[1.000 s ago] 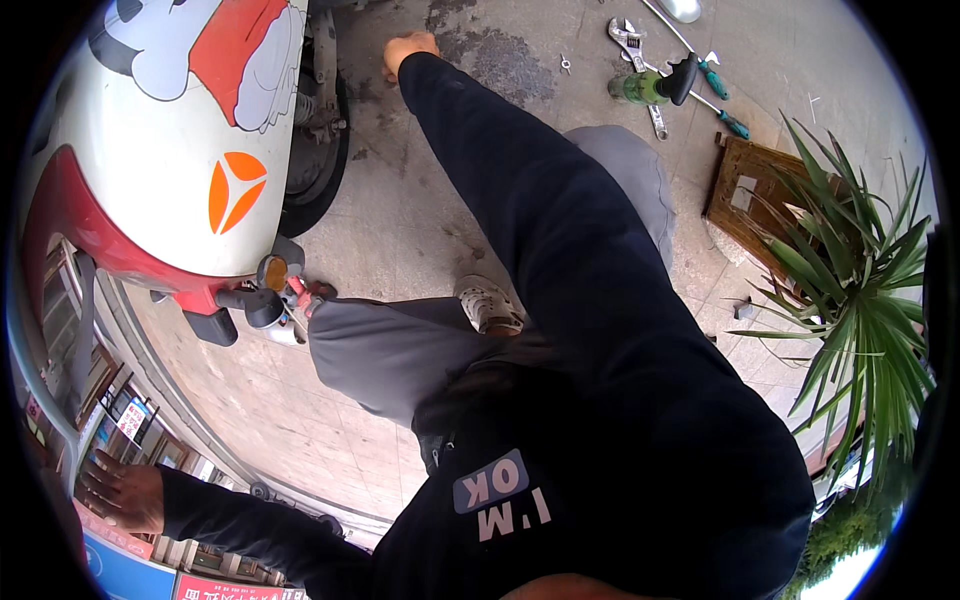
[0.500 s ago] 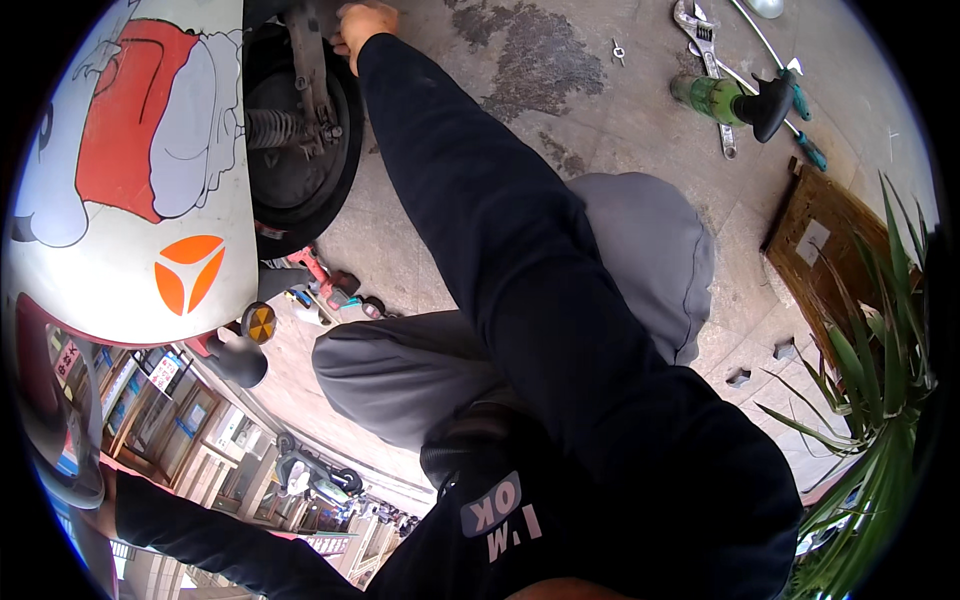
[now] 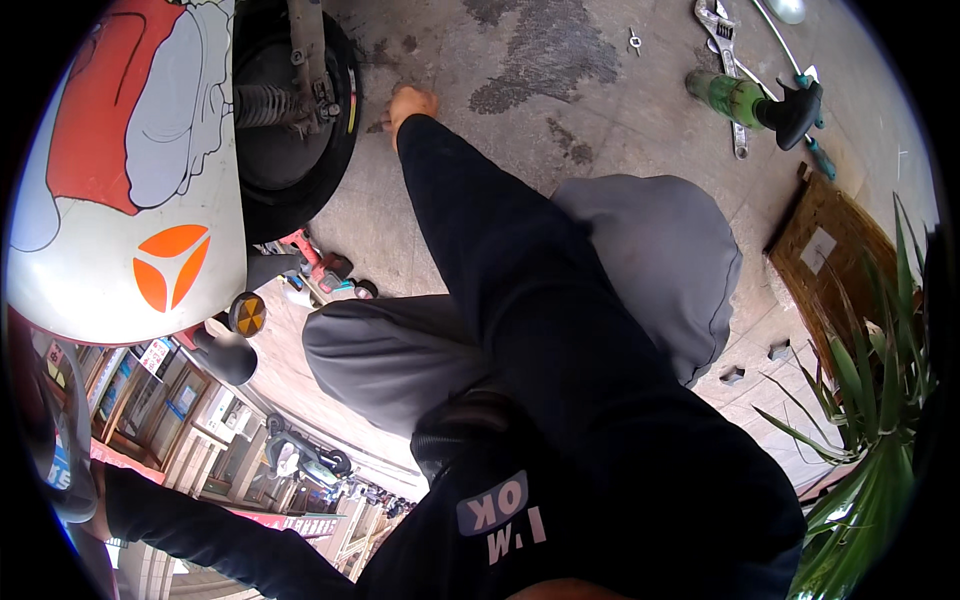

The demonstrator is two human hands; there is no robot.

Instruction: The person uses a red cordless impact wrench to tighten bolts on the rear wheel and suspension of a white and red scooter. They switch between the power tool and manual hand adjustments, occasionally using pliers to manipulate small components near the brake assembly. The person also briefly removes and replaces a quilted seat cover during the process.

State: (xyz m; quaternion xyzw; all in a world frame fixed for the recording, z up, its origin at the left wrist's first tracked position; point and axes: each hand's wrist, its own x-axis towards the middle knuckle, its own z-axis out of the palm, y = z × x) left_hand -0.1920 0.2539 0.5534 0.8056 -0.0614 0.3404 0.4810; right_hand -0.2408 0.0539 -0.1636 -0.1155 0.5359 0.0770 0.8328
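Observation:
A white scooter body panel [image 3: 80, 280] with a cartoon drawing and an orange three-part mark fills the left side. Beside it is a black wheel [image 3: 345, 150] with a coil-spring shock absorber [image 3: 268, 106]. Just right of the tyre, low over the paving, my right hand [image 3: 412, 103] has its fingers curled in; whatever they may hold is hidden. It does not touch the wheel. At the far left rim my left hand [image 3: 98, 505] is against a grey curved part [image 3: 75, 490] of the scooter, its fingers out of sight.
An adjustable wrench [image 3: 728, 50], a green spray bottle [image 3: 735, 98] and teal-handled screwdrivers [image 3: 822, 160] lie at upper right. A small metal piece [image 3: 634, 41] is nearby. A red power tool [image 3: 325, 268] rests below the wheel. A wooden board [image 3: 825, 245] and a spiky plant [image 3: 865, 400] stand right.
My right hand has drawn away from beside the wheel, toward me and slightly right. The view has shifted a little; my left hand stays at the grey part.

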